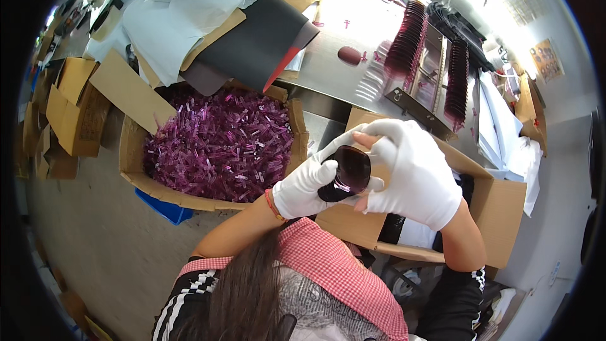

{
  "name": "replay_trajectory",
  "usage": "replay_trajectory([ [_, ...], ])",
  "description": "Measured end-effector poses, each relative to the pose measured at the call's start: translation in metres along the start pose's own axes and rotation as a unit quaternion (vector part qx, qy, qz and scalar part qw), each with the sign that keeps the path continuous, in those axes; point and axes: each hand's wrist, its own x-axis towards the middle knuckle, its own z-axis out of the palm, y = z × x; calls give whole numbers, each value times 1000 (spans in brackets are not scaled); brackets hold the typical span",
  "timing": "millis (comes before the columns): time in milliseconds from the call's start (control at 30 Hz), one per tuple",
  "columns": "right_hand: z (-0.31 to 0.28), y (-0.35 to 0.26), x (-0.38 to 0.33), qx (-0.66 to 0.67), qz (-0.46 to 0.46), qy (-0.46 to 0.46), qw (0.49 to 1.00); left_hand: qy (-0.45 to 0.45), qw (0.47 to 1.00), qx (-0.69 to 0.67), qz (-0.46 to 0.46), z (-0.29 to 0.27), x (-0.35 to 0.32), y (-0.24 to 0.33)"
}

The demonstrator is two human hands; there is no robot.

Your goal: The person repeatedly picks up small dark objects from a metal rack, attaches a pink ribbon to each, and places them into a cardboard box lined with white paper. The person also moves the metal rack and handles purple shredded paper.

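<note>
Dark-tinted, glossy lens (344, 173) sits between both gloved hands above an open carton (499, 202): left hand (303, 186) closed along its edge, right hand (413, 170) cupped over it. Probably light, stiff, smooth plastic, scratch-prone; best taken by the rim.

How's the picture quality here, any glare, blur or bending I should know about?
Head view: strong glare washes out the metal table at the upper right; fisheye bending curves the cardboard box of purple pieces and everything near the dark circular rim; the dark lens held between the gloved left hand and right hand is fairly sharp, with a small highlight; hair at the bottom edge is soft.
</note>
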Motion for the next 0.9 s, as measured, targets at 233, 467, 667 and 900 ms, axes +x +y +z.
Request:
replay_trajectory([
  [233,-3,-14,-33,5,47,-90,995,-44,998,34,-32,10,1,-17],
  [467,4,-20,-74,-21,62,-32,997,-44,994,30,-91,26,-7,-31],
  [667,2,-25,-96,35,62,4,997,31,977,-58,-201,35,-13,-38],
  [900,-1,-25,-114,50,77,1,996,-47,971,-59,-225,31,-9,-49],
])
